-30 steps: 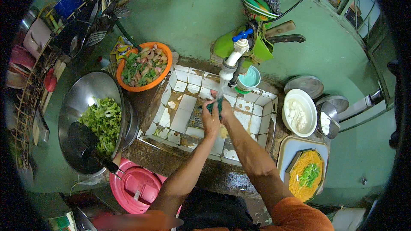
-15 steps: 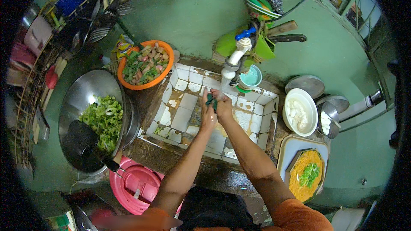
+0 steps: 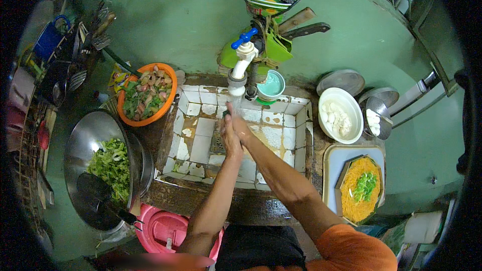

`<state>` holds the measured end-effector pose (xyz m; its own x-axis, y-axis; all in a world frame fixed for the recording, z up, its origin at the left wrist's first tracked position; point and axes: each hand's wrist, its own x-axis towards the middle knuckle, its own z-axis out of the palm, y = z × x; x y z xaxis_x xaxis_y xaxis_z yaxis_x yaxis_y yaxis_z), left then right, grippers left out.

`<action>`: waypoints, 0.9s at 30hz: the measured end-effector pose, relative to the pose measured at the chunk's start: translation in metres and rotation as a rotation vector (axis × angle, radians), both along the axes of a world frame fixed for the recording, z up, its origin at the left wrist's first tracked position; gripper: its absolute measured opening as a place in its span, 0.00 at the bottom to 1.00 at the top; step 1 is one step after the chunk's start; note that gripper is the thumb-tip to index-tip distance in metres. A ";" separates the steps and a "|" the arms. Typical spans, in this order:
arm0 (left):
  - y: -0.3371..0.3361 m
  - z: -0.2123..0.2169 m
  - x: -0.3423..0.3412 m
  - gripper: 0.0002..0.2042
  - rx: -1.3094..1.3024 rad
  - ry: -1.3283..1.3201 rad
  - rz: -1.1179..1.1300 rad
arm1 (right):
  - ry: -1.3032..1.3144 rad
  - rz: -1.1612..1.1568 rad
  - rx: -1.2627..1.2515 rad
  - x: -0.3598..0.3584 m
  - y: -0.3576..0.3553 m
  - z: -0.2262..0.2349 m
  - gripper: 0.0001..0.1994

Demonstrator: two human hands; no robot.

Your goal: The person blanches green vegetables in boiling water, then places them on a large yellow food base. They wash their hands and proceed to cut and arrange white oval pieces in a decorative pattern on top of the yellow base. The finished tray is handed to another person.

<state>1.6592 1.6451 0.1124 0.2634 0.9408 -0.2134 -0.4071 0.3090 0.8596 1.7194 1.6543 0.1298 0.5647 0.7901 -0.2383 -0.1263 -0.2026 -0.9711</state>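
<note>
Pressing wet bare left hand [image 3: 231, 140] against wet bare right hand [image 3: 242, 129] beneath running white plastic faucet [image 3: 244, 62] with blue handle [image 3: 244, 38], over chipped white-tiled rectangular sink [image 3: 203, 126]. Gripping small dark green wad [image 3: 226, 113] between both, at fingertip end (cloth or sponge, hard to tell, mostly covered). Noting also round orange plastic basin [image 3: 173, 90] of leafy mix [image 3: 145, 95] left of sink, round white bowl [image 3: 345, 140] of white pieces [image 3: 337, 120] right.

Beneath the running white tap [image 3: 243, 65], the left hand [image 3: 231, 142] and right hand [image 3: 242, 129] press together around a dark green wad [image 3: 226, 114] above the tiled sink [image 3: 202, 146]; a metal wok [image 3: 80, 138] of chopped greens [image 3: 109, 164] stands left.
</note>
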 end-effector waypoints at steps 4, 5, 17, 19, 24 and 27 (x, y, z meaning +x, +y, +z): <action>0.029 0.005 -0.005 0.18 0.374 0.422 0.053 | 0.579 0.047 0.227 -0.026 -0.028 0.017 0.41; 0.038 0.006 -0.006 0.17 0.427 0.524 0.065 | 0.681 0.112 0.294 -0.027 -0.034 0.023 0.41; 0.008 -0.003 -0.003 0.22 -0.469 -0.520 -0.366 | 1.206 0.103 0.727 0.009 0.006 0.006 0.24; -0.005 0.000 0.002 0.22 -0.501 -0.541 -0.333 | 0.654 -0.037 0.551 0.013 0.025 0.003 0.30; 0.018 -0.002 -0.005 0.19 -0.638 -0.533 -0.334 | 0.236 0.039 0.280 -0.003 0.017 -0.010 0.36; 0.035 -0.019 -0.013 0.18 -0.605 -0.638 -0.367 | 0.653 -0.017 0.358 -0.005 0.015 -0.013 0.38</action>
<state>1.6466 1.6800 0.0932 0.7557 0.5534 -0.3503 -0.5333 0.8304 0.1613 1.7146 1.6692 0.1167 0.4092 0.8748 -0.2594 -0.7008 0.1193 -0.7033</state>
